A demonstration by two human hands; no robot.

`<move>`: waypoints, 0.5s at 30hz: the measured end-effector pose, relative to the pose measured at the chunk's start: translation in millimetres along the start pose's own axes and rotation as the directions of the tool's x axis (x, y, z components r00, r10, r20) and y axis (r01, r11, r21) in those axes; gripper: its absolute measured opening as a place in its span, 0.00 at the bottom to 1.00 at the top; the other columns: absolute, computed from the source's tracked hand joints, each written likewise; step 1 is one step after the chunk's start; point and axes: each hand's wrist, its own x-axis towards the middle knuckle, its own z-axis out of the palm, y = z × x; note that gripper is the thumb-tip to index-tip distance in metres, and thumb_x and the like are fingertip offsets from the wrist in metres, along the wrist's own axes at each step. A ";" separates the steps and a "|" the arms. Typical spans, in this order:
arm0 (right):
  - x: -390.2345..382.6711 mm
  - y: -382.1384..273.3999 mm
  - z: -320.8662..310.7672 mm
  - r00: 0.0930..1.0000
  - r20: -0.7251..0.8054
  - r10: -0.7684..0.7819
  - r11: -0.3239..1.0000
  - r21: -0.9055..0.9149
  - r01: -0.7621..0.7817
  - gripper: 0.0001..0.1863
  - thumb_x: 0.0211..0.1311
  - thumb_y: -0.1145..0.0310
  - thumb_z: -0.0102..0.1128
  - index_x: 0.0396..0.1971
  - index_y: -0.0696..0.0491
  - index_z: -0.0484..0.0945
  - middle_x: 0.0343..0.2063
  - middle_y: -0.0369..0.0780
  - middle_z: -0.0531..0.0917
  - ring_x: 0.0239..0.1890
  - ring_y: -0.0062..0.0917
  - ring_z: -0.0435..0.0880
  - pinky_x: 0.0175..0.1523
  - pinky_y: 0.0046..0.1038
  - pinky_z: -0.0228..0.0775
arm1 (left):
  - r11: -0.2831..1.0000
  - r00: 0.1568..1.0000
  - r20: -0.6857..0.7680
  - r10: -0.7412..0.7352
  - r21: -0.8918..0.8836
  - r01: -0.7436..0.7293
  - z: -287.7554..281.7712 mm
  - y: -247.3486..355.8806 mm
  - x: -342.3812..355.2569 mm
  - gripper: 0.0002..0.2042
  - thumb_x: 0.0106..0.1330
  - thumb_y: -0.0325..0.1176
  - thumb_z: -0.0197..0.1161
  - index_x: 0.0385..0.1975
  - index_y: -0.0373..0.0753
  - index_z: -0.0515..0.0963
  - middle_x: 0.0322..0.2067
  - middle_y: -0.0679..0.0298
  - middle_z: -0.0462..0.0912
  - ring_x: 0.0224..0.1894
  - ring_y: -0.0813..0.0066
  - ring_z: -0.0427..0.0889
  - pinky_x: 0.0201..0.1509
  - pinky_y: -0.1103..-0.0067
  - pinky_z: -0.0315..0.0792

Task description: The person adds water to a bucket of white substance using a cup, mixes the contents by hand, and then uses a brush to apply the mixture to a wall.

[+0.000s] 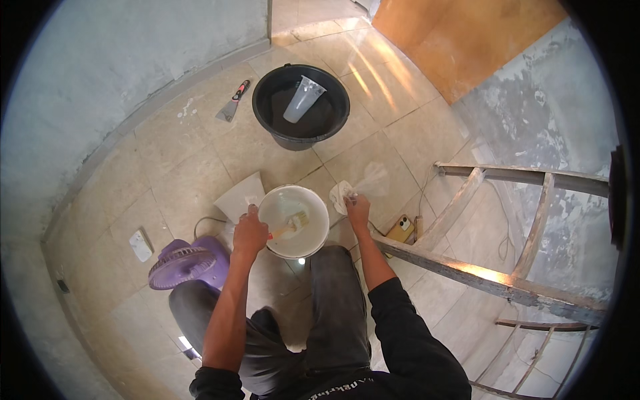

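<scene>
My left hand (251, 231) is closed on the red-tipped handle of a paintbrush (293, 223) at the left rim of a white bucket (313, 240). The bristles are down inside the bucket, over its pale, milky inside. Behind that hand lies a white flat piece (235, 193). My right hand (357, 208), right of the bucket, pinches a crumpled whitish cloth or bag (341, 195), with translucent plastic (375, 178) just beyond it.
A black tub (267, 123) holds a translucent container (298, 100); a scraper (233, 101) lies beside it. A purple fan (183, 263) and power strip (141, 244) are at left. At right are a wooden ladder (453, 260), a phone (400, 228) and cords. Walls and an orange board (447, 33) surround the tiles.
</scene>
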 end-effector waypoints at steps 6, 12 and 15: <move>-3.9 -2.8 1.9 1.000 0.023 0.002 0.999 0.038 -0.003 0.08 0.48 0.72 0.63 0.26 0.62 0.77 0.23 0.48 0.76 0.28 0.40 0.77 0.34 0.35 0.66 | 0.999 1.000 0.017 0.014 0.046 -0.015 -1.0 -1.9 0.6 0.19 0.54 0.30 0.53 0.47 0.32 0.63 0.38 0.38 0.75 0.41 0.41 0.76 0.46 0.59 0.70; 2.1 7.8 6.9 0.999 -0.005 -0.053 0.997 -0.055 0.053 0.08 0.48 0.73 0.63 0.28 0.61 0.78 0.24 0.46 0.78 0.29 0.39 0.79 0.35 0.34 0.69 | 0.996 0.998 0.017 0.053 0.069 -0.054 0.7 1.2 2.1 0.18 0.55 0.31 0.53 0.45 0.32 0.61 0.37 0.38 0.74 0.38 0.42 0.78 0.43 0.59 0.73; -1.0 -0.9 -1.1 0.989 0.043 0.141 0.980 0.133 -0.146 0.11 0.47 0.72 0.64 0.30 0.62 0.78 0.26 0.46 0.81 0.30 0.35 0.81 0.36 0.30 0.72 | 0.998 0.999 -0.006 0.039 0.053 -0.039 3.4 0.9 1.9 0.18 0.55 0.30 0.53 0.45 0.32 0.62 0.37 0.39 0.74 0.38 0.42 0.78 0.43 0.60 0.73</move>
